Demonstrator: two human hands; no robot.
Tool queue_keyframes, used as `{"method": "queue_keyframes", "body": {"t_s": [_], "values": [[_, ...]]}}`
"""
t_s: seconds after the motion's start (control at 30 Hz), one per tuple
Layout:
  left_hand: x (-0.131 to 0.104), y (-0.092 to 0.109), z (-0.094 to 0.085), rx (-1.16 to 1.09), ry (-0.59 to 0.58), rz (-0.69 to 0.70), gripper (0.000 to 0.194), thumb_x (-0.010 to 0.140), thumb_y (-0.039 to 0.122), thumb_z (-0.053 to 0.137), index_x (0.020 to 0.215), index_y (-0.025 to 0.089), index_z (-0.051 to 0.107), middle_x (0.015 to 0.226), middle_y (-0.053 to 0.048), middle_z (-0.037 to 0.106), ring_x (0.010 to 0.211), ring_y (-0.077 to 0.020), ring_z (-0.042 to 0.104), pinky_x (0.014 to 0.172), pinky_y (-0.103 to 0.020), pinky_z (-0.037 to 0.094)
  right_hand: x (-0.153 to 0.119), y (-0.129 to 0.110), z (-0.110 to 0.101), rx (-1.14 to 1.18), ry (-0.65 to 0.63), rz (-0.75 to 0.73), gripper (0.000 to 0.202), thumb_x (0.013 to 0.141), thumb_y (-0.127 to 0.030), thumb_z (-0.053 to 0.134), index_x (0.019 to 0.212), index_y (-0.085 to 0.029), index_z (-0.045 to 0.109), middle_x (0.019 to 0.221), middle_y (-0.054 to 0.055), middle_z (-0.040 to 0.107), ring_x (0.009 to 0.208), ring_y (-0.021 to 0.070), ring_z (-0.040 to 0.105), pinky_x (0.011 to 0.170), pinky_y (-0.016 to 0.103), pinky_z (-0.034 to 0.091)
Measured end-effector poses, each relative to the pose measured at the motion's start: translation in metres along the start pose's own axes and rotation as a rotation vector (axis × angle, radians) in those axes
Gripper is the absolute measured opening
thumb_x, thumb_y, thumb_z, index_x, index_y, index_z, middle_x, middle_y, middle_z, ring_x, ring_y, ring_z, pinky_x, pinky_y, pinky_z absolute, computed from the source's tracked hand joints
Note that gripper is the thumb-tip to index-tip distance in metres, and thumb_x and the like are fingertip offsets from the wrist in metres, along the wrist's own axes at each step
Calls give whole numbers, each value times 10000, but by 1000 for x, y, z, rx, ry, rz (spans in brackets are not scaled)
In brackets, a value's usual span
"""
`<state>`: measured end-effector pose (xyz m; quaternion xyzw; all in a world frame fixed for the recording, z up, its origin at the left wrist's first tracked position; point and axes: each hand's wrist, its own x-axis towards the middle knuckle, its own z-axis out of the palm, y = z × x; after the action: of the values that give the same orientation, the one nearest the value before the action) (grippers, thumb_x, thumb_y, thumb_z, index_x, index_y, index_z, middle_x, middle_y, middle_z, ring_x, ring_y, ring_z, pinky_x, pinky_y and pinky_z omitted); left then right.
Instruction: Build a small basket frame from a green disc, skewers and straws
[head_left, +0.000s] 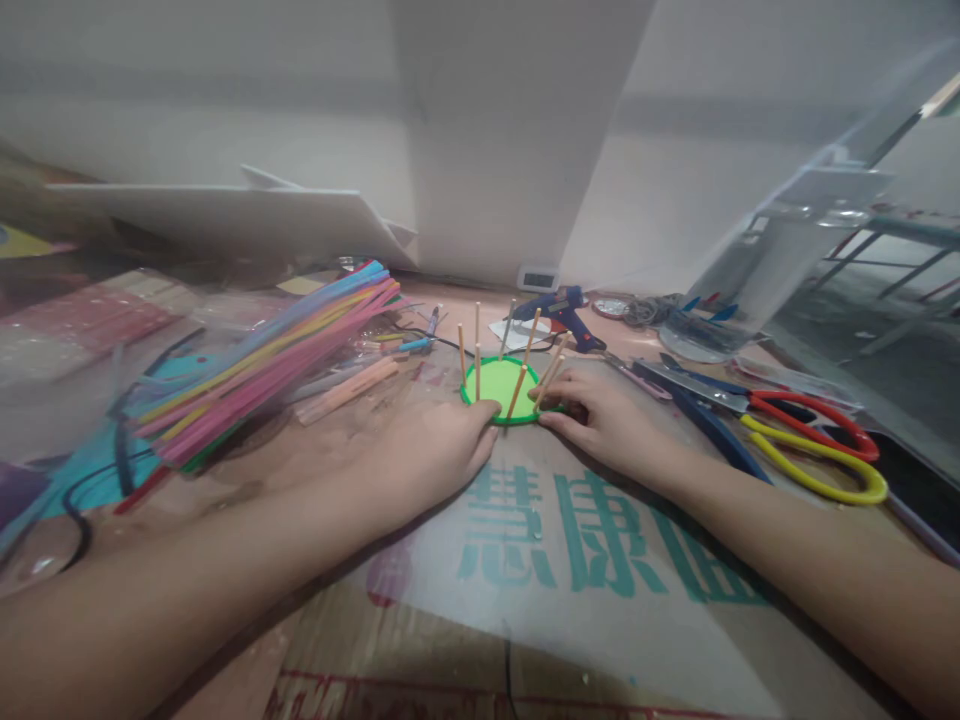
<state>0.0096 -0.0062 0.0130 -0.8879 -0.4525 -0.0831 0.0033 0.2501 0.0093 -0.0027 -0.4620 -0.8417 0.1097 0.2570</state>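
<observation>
A light green round disc [496, 382] with a darker green strip [491, 361] along its edge lies on the printed plastic sheet. Several thin wooden sticks [519, 390] stand around its border, some tilted. At the disc's near left edge, my left hand [442, 440] is closed, the thumb pressing on the rim and its other fingers mostly hidden. My right hand [600, 415] pinches at the right edge, beside the leaning sticks; a bit of the green strip shows between its thumb and fingers.
Left lies a bundle of coloured pipe cleaners [277, 365]. Behind the disc rest a blue glue gun [559, 315] and a small digital display [538, 277]. To the right are red-handled scissors [814, 420], a yellow-handled tool [814, 465] and a clear plastic container [757, 280].
</observation>
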Motion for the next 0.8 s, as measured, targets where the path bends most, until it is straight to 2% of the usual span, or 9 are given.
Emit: {"method": "queue_keyframes", "body": {"t_s": [0.17, 0.4, 0.67, 0.8], "values": [[2, -3, 3, -82, 30, 5, 352, 994, 358, 426, 1135, 218, 716, 965, -97, 769, 885, -249, 716, 797, -347, 514, 2, -3, -2, -18, -24, 24, 178, 912, -260, 631, 1043, -205, 739, 1026, 95, 713, 959, 231, 671, 884, 400, 535], [5, -7, 8, -121, 51, 20, 355, 1006, 371, 420, 1022, 223, 742, 915, -84, 762, 837, -234, 699, 801, -341, 500, 2, 0, -1, -37, -19, 3, 173, 909, -266, 640, 1037, -215, 744, 1039, 87, 714, 994, 238, 655, 900, 400, 513], [5, -8, 10, -16, 69, 41, 336, 1015, 382, 400, 969, 244, 703, 884, -58, 762, 753, -249, 692, 677, -349, 446, 3, 1, 0, -43, -18, 28, 187, 911, -265, 627, 1050, -214, 741, 1070, 94, 716, 1024, 246, 655, 931, 411, 507], [5, -8, 11, 2, 71, 35, 332, 1015, 395, 393, 957, 245, 683, 853, -59, 756, 727, -249, 685, 644, -344, 413, 3, -3, 1, -27, -5, 36, 182, 889, -327, 674, 1023, -221, 737, 1048, 86, 729, 989, 248, 665, 893, 407, 521]]}}
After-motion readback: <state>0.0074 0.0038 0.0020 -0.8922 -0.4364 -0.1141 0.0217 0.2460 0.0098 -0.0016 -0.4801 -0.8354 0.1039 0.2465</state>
